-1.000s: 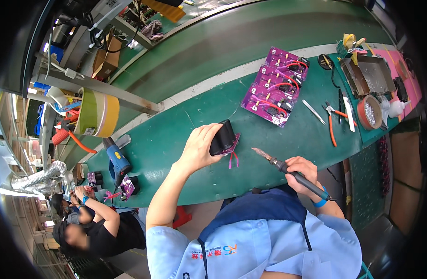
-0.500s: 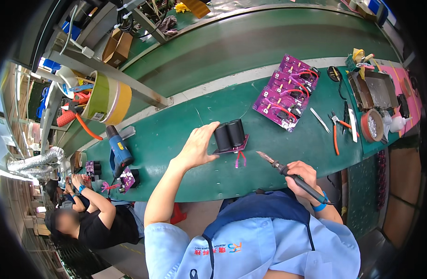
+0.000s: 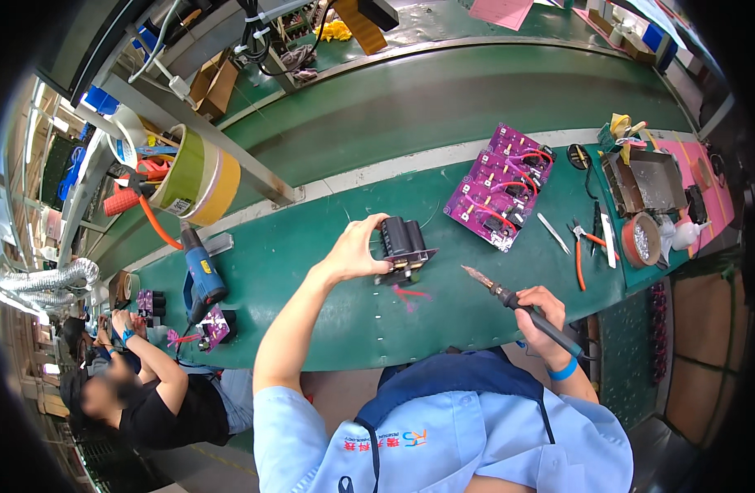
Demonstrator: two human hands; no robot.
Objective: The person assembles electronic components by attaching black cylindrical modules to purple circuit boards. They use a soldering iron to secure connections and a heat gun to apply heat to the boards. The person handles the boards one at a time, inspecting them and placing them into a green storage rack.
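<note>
My left hand (image 3: 357,253) grips the left edge of a small purple circuit board (image 3: 421,261) with its fingers and thumb. Black cylindrical capacitors (image 3: 406,237) stand on that board, and pinkish-red wires (image 3: 410,294), smeared by motion, hang from its near side. In my right hand (image 3: 543,319) is a soldering iron (image 3: 509,299) with a dark handle; its metal tip points up and left, apart from the board. Beyond it lies a larger purple panel (image 3: 496,185) of joined circuit boards with red and pink wires.
On the right are tweezers (image 3: 553,233), orange-handled cutters (image 3: 580,259), a round tin (image 3: 640,240) and a shallow tray (image 3: 657,182). To the left lie a blue heat gun (image 3: 203,275) and another wired board (image 3: 217,327). A co-worker (image 3: 159,386) sits at left.
My left hand has tilted the capacitor board, showing more of its near edge, and its wires have swung. The soldering iron stays in my right hand. The whole view has shifted slightly.
</note>
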